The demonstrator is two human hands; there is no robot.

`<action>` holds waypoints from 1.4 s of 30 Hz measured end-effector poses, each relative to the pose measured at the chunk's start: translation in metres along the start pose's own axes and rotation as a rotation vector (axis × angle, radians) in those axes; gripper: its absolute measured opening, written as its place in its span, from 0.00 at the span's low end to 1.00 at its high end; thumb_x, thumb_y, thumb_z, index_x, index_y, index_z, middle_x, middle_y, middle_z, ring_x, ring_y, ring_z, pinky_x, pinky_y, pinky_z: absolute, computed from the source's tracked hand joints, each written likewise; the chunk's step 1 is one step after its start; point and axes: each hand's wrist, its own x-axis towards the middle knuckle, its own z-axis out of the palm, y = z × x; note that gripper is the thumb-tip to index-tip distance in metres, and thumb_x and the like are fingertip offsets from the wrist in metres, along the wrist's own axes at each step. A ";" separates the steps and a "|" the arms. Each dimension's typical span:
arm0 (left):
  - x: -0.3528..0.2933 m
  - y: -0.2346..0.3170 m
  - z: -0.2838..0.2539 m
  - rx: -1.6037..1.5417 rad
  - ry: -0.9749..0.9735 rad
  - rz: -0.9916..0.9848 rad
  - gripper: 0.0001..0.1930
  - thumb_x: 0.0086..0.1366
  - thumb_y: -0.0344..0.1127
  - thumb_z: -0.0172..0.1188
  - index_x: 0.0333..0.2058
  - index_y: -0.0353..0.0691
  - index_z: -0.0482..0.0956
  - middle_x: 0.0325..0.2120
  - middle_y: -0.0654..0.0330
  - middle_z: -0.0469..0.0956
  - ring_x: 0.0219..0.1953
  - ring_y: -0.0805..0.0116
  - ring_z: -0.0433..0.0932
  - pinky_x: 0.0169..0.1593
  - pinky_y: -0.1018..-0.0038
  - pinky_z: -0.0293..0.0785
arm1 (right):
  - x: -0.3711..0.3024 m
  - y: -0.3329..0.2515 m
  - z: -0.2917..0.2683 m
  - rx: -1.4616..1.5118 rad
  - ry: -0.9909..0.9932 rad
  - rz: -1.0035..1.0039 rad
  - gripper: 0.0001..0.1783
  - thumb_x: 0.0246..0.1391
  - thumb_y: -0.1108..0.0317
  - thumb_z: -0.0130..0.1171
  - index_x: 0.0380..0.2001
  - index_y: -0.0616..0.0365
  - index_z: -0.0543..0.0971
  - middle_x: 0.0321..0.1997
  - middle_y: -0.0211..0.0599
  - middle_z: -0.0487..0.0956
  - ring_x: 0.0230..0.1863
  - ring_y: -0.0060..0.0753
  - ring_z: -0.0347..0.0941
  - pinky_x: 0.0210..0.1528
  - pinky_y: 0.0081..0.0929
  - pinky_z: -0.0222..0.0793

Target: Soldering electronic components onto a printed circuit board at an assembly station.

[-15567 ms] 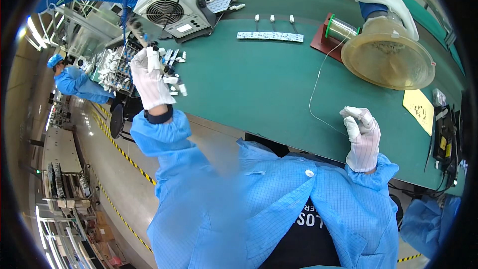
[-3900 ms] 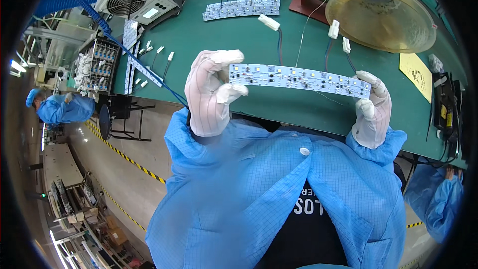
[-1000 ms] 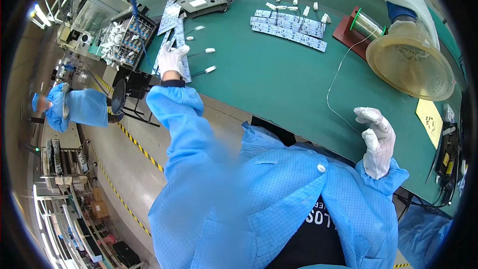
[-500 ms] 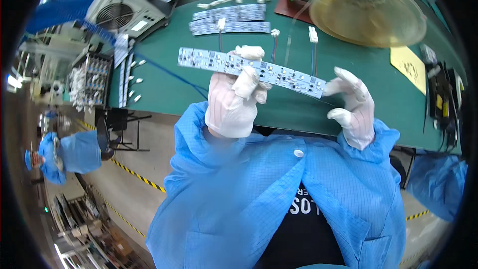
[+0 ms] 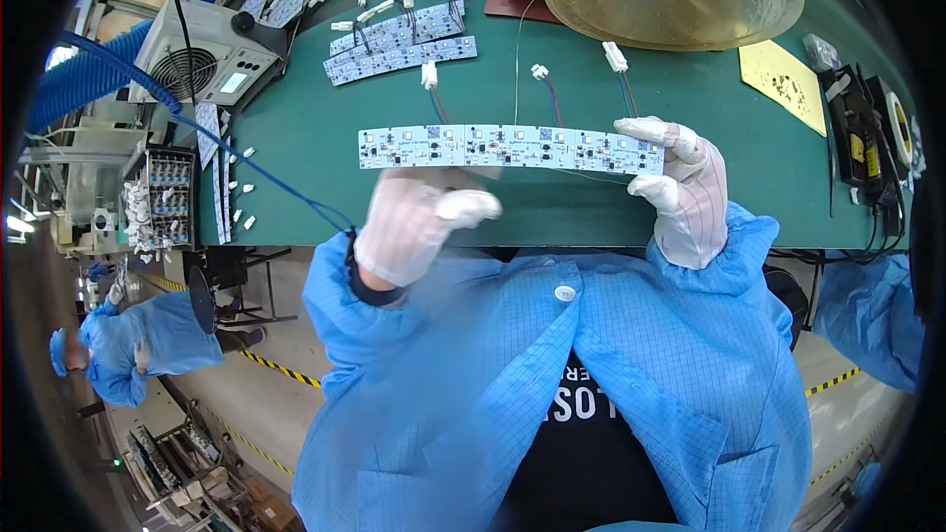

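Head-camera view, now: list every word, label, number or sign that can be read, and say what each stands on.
Black fabric shirt: large white capital letters, partly covered by the blue checked jacket; wording not copied out.
Long white circuit-board strip in the white-gloved right hand: printed marks, too small to read.
Small lit display on the off-white boxy machine: too small to read.

board (image 5: 511, 147) partly hidden at right
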 end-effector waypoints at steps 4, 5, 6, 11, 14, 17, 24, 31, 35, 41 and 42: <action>-0.019 0.012 -0.001 -0.881 0.495 -0.749 0.27 0.50 0.35 0.65 0.49 0.34 0.71 0.32 0.56 0.78 0.29 0.70 0.77 0.31 0.77 0.73 | 0.002 0.002 -0.004 0.096 -0.036 0.033 0.25 0.46 0.77 0.66 0.49 0.69 0.74 0.46 0.40 0.78 0.48 0.29 0.75 0.53 0.25 0.71; -0.022 0.013 -0.002 -0.900 0.654 -0.667 0.29 0.49 0.35 0.64 0.51 0.33 0.69 0.32 0.56 0.77 0.29 0.70 0.76 0.30 0.78 0.73 | 0.002 0.002 -0.004 0.089 -0.067 0.031 0.25 0.46 0.77 0.66 0.49 0.70 0.74 0.47 0.40 0.77 0.48 0.29 0.75 0.53 0.25 0.70; -0.024 0.013 -0.001 -0.914 0.648 -0.681 0.29 0.49 0.35 0.64 0.51 0.33 0.69 0.32 0.56 0.77 0.29 0.70 0.76 0.30 0.78 0.73 | 0.002 0.003 -0.003 0.089 -0.069 0.033 0.25 0.46 0.77 0.66 0.49 0.70 0.74 0.47 0.40 0.77 0.48 0.29 0.75 0.53 0.25 0.70; -0.030 0.008 0.005 -0.923 0.766 -0.565 0.26 0.49 0.31 0.63 0.48 0.35 0.70 0.37 0.55 0.73 0.32 0.67 0.77 0.31 0.75 0.75 | 0.003 0.008 0.002 0.028 -0.037 -0.019 0.27 0.45 0.64 0.69 0.49 0.61 0.76 0.49 0.48 0.75 0.51 0.39 0.72 0.57 0.35 0.66; -0.030 0.006 0.008 -0.979 0.783 -0.464 0.25 0.49 0.29 0.64 0.47 0.35 0.69 0.39 0.53 0.71 0.35 0.65 0.77 0.35 0.73 0.76 | 0.007 0.009 -0.001 -0.135 -0.085 -0.170 0.27 0.45 0.62 0.67 0.49 0.59 0.76 0.51 0.50 0.73 0.55 0.41 0.69 0.58 0.38 0.64; -0.029 0.006 0.010 -1.029 0.785 -0.325 0.25 0.49 0.28 0.66 0.47 0.35 0.69 0.41 0.51 0.70 0.37 0.60 0.77 0.42 0.67 0.77 | 0.008 0.009 -0.004 -0.185 -0.124 -0.187 0.28 0.45 0.60 0.67 0.50 0.60 0.76 0.52 0.49 0.73 0.57 0.42 0.67 0.58 0.38 0.63; -0.029 0.013 0.005 -1.088 0.767 -0.275 0.23 0.52 0.28 0.65 0.47 0.35 0.67 0.44 0.47 0.70 0.45 0.49 0.77 0.52 0.55 0.74 | 0.005 0.010 -0.002 -0.206 -0.099 -0.124 0.31 0.44 0.53 0.69 0.50 0.57 0.77 0.51 0.45 0.75 0.55 0.38 0.68 0.58 0.34 0.62; -0.024 0.012 0.008 -1.179 0.710 -0.124 0.22 0.53 0.26 0.63 0.47 0.37 0.66 0.43 0.48 0.70 0.47 0.45 0.76 0.51 0.51 0.75 | 0.005 0.011 -0.003 -0.198 -0.109 -0.082 0.31 0.44 0.53 0.69 0.51 0.57 0.77 0.51 0.43 0.75 0.54 0.36 0.69 0.57 0.33 0.63; -0.022 0.015 0.012 -1.140 0.776 -0.122 0.25 0.53 0.39 0.70 0.45 0.36 0.70 0.42 0.50 0.72 0.44 0.47 0.79 0.48 0.53 0.79 | 0.005 0.011 -0.002 -0.187 -0.114 -0.058 0.31 0.44 0.53 0.69 0.51 0.58 0.77 0.51 0.43 0.75 0.54 0.36 0.69 0.58 0.32 0.63; -0.019 0.012 0.011 -1.092 0.773 -0.041 0.26 0.51 0.42 0.71 0.44 0.36 0.69 0.41 0.50 0.72 0.42 0.47 0.79 0.48 0.54 0.79 | 0.005 0.009 0.001 -0.184 -0.106 -0.004 0.33 0.44 0.51 0.69 0.50 0.60 0.77 0.51 0.43 0.75 0.54 0.35 0.69 0.59 0.32 0.63; -0.019 0.012 0.010 -1.102 0.754 -0.021 0.26 0.51 0.42 0.71 0.44 0.36 0.69 0.40 0.50 0.72 0.42 0.47 0.79 0.48 0.53 0.79 | 0.005 0.009 0.001 -0.190 -0.097 0.018 0.33 0.44 0.50 0.69 0.50 0.61 0.77 0.51 0.42 0.75 0.54 0.35 0.69 0.59 0.32 0.62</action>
